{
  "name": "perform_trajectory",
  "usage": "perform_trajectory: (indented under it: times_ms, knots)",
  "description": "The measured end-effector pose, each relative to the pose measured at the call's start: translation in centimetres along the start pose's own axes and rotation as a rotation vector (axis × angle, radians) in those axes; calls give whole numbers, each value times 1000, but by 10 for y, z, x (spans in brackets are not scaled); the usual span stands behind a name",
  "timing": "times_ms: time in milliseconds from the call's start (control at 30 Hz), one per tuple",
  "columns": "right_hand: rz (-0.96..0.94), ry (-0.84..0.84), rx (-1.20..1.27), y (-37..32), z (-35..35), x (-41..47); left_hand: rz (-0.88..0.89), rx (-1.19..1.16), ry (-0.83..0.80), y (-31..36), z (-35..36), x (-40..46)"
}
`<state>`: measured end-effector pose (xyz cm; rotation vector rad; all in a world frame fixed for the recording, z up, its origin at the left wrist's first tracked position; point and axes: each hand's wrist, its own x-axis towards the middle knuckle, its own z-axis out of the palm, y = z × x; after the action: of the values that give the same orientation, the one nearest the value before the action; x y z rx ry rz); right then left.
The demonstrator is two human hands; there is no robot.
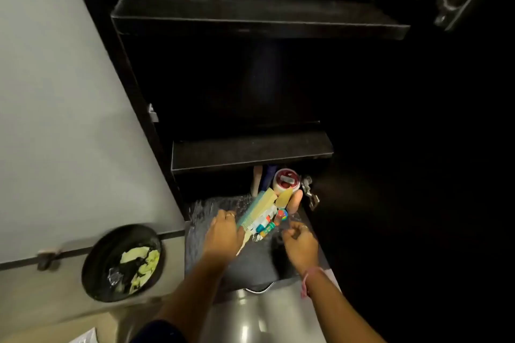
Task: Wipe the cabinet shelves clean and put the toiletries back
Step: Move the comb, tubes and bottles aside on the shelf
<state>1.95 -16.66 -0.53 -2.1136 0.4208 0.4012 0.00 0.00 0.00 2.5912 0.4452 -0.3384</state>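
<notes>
A dark open cabinet [250, 92] fills the view, its upper shelf [259, 26] at twelve o'clock and lower shelf [252, 153] at centre, both bare; below, at six o'clock, the left hand [224, 234] grips a bundle of toiletries [264, 216], fingers curled round a green comb and small tubes. The right hand [301, 241] sits just beside the bundle at five o'clock, fingers loosely curled and holding nothing visible; a red-lidded jar [286, 179] rests behind; a black bin [124, 262] lies at eight o'clock.

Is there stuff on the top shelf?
No, the top shelf looks bare and dark, while the toiletries are bunched down low by the left hand and right hand.
</notes>
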Motion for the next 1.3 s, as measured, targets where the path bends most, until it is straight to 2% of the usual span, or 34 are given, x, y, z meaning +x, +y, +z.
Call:
perform_trajectory:
  times_ms: [167, 333, 433, 633, 1000, 1167, 1300]
  knots:
    - [192, -109, 88, 37, 39, 23, -81, 36, -92, -2, 24, 27]
    - [281, -136, 119, 55, 76, 48, -70, 92, -52, -11, 45, 47]
    - [309, -43, 257, 43, 86, 54, -61, 88, -37, -10, 53, 54]
    - [370, 118, 368, 29, 99, 66, -63, 136, 1, -2, 61, 63]
    - [373, 180, 337, 22, 104, 73, -56, 156, 21, -6, 69, 70]
    - [378, 247, 244, 22, 112, 73, -90, 216, -7, -10, 67, 69]
    - [359, 265, 203, 18, 113, 74, -153, 155, -34, -7, 67, 71]
